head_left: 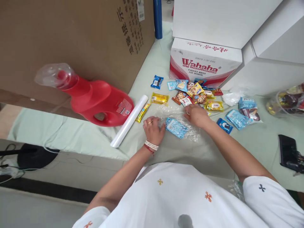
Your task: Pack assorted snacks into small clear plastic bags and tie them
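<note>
On the table lies a crumpled sheet of clear plastic film (193, 134) with a light blue snack packet (176, 127) on it. My left hand (153, 129) rests at the film's left edge, its fingers slightly bent and its thumb apart, next to the packet. Over at the film's right side, my right hand (196, 115) has its fingertips drawn together on the film, close to a pile of small wrapped snacks. Nearest those fingers are a red-and-white packet (186, 101) and a brown cookie packet (199, 99). The exact grip of the right fingertips is partly hidden.
A white film roll (129, 121) and a red jug (102, 101) lie left, by a large cardboard box (71, 38). Behind the snacks stands a Wahaha carton (204, 63). Rightward are more blue packets (237, 119), a clear tub (285, 103) and a black phone (288, 150).
</note>
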Available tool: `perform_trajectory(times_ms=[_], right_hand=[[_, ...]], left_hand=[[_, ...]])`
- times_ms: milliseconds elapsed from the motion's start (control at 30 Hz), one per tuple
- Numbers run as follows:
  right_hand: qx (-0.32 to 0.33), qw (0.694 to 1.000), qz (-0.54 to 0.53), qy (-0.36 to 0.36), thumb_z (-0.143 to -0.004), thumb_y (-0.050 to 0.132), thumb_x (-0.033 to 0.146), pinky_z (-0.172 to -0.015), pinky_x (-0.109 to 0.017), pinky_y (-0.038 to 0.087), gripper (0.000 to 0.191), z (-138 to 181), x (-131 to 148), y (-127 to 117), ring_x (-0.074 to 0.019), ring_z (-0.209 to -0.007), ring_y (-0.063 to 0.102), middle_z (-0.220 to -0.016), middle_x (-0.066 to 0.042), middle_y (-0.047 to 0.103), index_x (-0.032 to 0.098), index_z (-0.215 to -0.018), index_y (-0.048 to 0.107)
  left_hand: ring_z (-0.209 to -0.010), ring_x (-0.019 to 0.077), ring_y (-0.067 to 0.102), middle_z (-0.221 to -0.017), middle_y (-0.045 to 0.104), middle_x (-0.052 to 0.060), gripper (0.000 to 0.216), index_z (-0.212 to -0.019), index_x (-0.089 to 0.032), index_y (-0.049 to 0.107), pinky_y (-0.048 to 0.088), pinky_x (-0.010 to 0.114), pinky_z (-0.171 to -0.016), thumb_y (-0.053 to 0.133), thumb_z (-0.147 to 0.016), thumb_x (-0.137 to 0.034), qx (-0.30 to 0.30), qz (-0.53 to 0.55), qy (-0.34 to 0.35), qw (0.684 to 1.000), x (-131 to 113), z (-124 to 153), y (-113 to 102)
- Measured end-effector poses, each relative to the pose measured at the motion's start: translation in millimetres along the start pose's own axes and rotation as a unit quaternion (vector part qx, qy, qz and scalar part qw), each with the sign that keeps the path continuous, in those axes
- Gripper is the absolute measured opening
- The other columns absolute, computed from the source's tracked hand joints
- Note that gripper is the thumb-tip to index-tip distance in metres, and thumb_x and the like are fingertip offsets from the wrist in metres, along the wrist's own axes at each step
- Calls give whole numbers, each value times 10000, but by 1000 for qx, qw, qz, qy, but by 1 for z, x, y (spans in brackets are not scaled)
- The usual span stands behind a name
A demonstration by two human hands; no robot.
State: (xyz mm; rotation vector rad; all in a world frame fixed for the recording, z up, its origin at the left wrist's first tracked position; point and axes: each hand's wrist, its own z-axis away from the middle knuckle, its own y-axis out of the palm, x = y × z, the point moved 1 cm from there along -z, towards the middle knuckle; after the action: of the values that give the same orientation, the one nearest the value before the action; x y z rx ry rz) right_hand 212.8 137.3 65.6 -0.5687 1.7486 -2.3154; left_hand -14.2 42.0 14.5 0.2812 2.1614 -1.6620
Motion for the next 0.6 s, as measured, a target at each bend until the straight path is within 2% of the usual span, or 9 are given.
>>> perform_trajectory(times_ms=[67, 133, 200, 233, 300, 400, 500, 600], right_hand=[[-26, 999, 7, -24, -908, 641, 386, -956, -461, 438, 424, -14, 15, 4, -381, -1223, 495, -1257, -214, 650, 155, -1264, 644], [-16, 1000, -2, 6, -871, 691, 363, -1008, -491, 396, 491, -26, 25, 10, -392, -1255, 458, -1241, -220, 658, 126, -1297, 626], [10, 999, -24, 45, -878, 673, 301, -1008, -474, 382, 384, -33, 29, 11, -364, -1212, 494, -1134, -192, 697, 128, -1221, 675], [23, 998, -36, 55, -892, 646, 269, -994, -445, 387, 311, -34, 29, 10, -338, -1173, 523, -1073, -165, 713, 140, -1170, 702], [34, 996, -59, 55, -928, 590, 237, -940, -366, 404, 238, -29, 30, 6, -281, -1091, 568, -1005, -115, 723, 176, -1107, 733], [44, 996, -60, -53, -976, 528, 224, -871, -303, 406, 270, -6, 40, 2, -241, -1027, 574, -1010, -93, 718, 216, -1141, 742], [76, 982, -10, -171, -991, 471, 168, -792, -303, 403, 385, 26, 56, 13, -264, -1020, 545, -1023, -120, 695, 255, -1286, 703], [88, 981, 35, -169, -990, 441, 134, -740, -301, 401, 509, 48, 65, 30, -282, -1042, 520, -1086, -140, 650, 303, -1445, 593]], left_hand=[[-1273, 385, 483, -1398, 543, 189, 530, -1326, -161, 603, 395, 524, -1043, 678, -882, -442, -7, -2, 4, 1000, -1, -10, 3], [-1314, 381, 488, -1436, 526, 206, 737, -1485, -149, 452, 399, 506, -1059, 710, -858, -440, 36, 4, 11, 999, 0, -23, 6], [-1218, 349, 587, -1308, 623, 196, 901, -1563, -119, 315, 454, 445, -986, 742, -831, -425, 112, 17, 1, 994, 2, -37, 8], [-1134, 328, 638, -1205, 675, 169, 929, -1567, -109, 296, 476, 408, -930, 753, -821, -420, 149, 21, -13, 989, 2, -44, 9], [-978, 292, 685, -1015, 720, 102, 803, -1491, -134, 425, 481, 351, -824, 753, -818, -427, 203, 23, -47, 978, 2, -55, 10], [-829, 250, 663, -844, 691, 47, 398, -1159, -196, 667, 452, 314, -728, 707, -843, -435, 237, 38, -63, 969, 2, -60, 10], [-805, 216, 612, -876, 648, 50, 208, -945, -196, 702, 461, 306, -734, 693, -813, -357, 204, 105, -25, 973, 9, -57, 5], [-846, 206, 590, -931, 622, 63, 121, -838, -182, 700, 479, 309, -763, 672, -760, -270, 176, 173, 17, 969, 26, -50, -10]])
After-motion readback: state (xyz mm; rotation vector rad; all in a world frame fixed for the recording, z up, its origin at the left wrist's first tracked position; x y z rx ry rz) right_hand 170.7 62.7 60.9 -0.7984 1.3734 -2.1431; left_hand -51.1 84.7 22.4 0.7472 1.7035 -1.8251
